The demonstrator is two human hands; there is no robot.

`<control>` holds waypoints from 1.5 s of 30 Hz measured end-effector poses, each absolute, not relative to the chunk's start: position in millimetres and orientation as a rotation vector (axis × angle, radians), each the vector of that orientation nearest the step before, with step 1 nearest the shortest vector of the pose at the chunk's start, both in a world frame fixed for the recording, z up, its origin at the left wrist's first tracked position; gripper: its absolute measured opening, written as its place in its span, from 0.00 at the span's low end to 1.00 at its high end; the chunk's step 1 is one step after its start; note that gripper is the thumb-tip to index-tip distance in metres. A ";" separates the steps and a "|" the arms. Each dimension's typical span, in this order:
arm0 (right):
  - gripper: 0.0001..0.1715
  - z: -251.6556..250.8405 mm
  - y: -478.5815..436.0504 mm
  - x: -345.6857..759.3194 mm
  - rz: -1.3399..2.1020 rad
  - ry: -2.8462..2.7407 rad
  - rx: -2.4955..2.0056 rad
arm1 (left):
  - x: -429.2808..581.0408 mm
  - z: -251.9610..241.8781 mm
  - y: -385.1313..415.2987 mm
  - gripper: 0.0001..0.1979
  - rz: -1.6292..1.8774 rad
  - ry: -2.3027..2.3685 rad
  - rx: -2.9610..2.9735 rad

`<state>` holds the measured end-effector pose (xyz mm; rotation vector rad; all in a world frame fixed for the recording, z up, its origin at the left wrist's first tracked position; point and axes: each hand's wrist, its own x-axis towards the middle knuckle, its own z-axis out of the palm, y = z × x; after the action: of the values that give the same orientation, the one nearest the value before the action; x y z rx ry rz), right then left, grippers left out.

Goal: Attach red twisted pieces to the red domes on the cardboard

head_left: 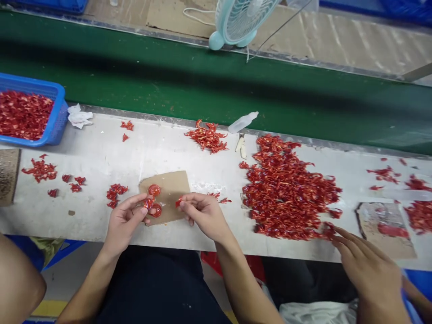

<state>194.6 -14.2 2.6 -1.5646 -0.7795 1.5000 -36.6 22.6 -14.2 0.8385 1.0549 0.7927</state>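
Observation:
My left hand (126,218) pinches a small red piece (148,204) over the left edge of a brown cardboard sheet (172,193). Two round red pieces lie on the sheet close by, one above (154,190) and one below (155,210) the held piece. Over the sheet's right edge, my right hand (204,211) holds another small red piece (178,202) between thumb and forefinger. A few red slivers (222,198) rest just beyond the right hand.
A large red heap (290,193) lies right, with another person's hand (367,261) at its lower edge. Behind are a smaller pile (207,137) and a clear bottle (243,122). A blue basket (60,112) stands left, a fan (248,20) on the ledge.

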 end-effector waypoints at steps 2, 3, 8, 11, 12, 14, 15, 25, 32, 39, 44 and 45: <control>0.15 0.8 -1.8 181.8 1.538 -0.778 -1.529 | -42.8 -15.2 24.5 0.16 0.837 1.100 0.833; 0.14 -1.5 3.7 176.3 1.536 -0.776 -1.527 | -45.9 -15.4 25.5 0.14 0.854 1.122 0.828; 0.11 -15.5 20.7 158.7 1.421 -0.816 -1.571 | -55.1 -15.2 27.2 0.13 0.908 1.173 0.803; 0.12 -18.3 24.2 154.3 1.369 -0.844 -1.620 | -55.0 -15.7 26.6 0.13 0.903 1.169 0.796; 0.12 -18.2 24.8 153.3 1.363 -0.847 -1.630 | -54.3 -16.0 26.6 0.13 0.899 1.164 0.794; 0.13 -17.5 25.4 151.7 1.359 -0.845 -1.629 | -52.7 -16.7 26.7 0.14 0.893 1.148 0.791; 0.13 -17.3 25.5 151.0 1.365 -0.843 -1.622 | -51.8 -17.0 26.9 0.14 0.892 1.141 0.788; 0.19 -10.4 25.7 150.3 1.621 -0.582 -1.402 | -44.9 -17.3 26.8 0.15 0.863 1.111 0.777; 0.18 2.5 18.6 147.3 1.735 -0.428 -1.248 | -31.0 -16.3 23.6 0.14 0.896 1.061 0.728; 0.16 8.7 9.8 139.8 1.517 -0.709 -1.351 | -26.1 -12.1 21.5 0.14 0.876 1.040 0.758; 0.15 14.2 3.0 135.2 1.368 -0.812 -1.434 | -25.4 -10.5 21.5 0.13 0.886 1.059 0.785; 0.14 14.3 1.4 134.7 1.345 -0.833 -1.449 | -25.4 -10.5 21.2 0.13 0.892 1.069 0.786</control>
<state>134.7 1.4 14.3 -1.4486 -0.8327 1.3452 -25.4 21.2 -10.5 0.7860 1.0687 0.8916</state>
